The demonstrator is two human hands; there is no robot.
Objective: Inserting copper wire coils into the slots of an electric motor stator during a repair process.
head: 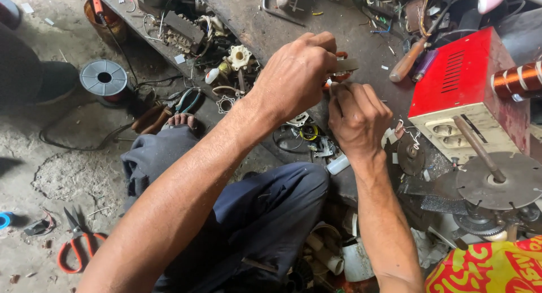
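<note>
Pinching small flat grey strip in left hand, holding it steady above dark desk; right hand curling closed just below, fingertips working its end; red-and-cream box sitting just right

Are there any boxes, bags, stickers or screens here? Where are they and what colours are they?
Red and cream box: a machine case with a slotted red top, at the right, on the bench.
Printed bag: bottom right corner, red with yellow swirly marks and a green bit.
No screens or signs show.
The left hand and right hand hold small parts over the bench, not any package.
</note>
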